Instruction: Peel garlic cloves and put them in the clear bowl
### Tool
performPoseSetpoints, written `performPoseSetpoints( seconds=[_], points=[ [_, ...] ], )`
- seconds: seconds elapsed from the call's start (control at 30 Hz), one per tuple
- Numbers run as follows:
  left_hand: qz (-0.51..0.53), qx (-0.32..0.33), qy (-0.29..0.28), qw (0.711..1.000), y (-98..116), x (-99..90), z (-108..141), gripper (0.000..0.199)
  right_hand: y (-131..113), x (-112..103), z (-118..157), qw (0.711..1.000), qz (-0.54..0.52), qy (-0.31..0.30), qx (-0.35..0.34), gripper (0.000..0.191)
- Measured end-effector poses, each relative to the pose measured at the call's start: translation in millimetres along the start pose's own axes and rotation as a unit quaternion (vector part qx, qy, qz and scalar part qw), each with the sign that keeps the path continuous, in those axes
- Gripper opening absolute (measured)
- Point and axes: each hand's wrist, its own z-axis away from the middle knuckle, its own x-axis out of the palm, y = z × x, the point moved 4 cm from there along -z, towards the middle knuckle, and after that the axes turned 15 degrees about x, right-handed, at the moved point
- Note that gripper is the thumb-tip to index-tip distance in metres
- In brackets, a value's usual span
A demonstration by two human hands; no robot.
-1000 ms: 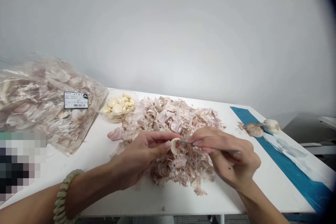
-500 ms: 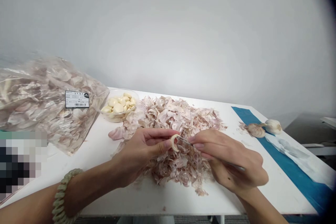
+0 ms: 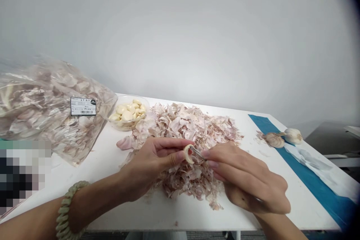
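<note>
Between its thumb and forefinger, my left hand [image 3: 153,167] pinches a pale, curved garlic clove [image 3: 188,154]. My right hand [image 3: 250,178] is closed around a thin metal tool [image 3: 198,152], whose tip touches the inner curve of the clove. Most of the tool is hidden by the right fingers. Under and behind both hands spreads a heap of garlic skins [image 3: 194,122]. A clear bowl [image 3: 123,125] of peeled cloves [image 3: 128,114] stands behind my left hand.
A clear bag [image 3: 47,108] full of skins, with a label, lies at the left. Two garlic bulbs [image 3: 292,135] rest at the right by a blue strip [image 3: 298,168] and a crumpled clear plastic piece [image 3: 312,161]. A grey wall rises behind the white table [image 3: 140,217].
My right hand has turned and shifted slightly right and down, hiding the tool's rear end. The clove has moved slightly right in my left fingers.
</note>
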Motion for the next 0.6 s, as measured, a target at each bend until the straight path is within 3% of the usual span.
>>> performPoseSetpoints(
  seconds=[0.13, 0.3, 0.6],
  points=[
    [-0.018, 0.019, -0.014, 1.000, 3, 0.6, 1, 0.023, 0, 1, 1, 1.000, 0.013, -0.017, 0.002, 0.036],
    [-0.109, 0.070, -0.027, 0.991, 10, -0.8, 2, 0.022, -2, 1, -7, 0.999, -0.007, 0.034, 0.025, 0.023],
    [-0.176, 0.110, -0.049, 0.977, 12, -0.7, -1, 0.021, -4, 6, -6, 0.998, -0.019, 0.035, 0.038, 0.024]
  ],
)
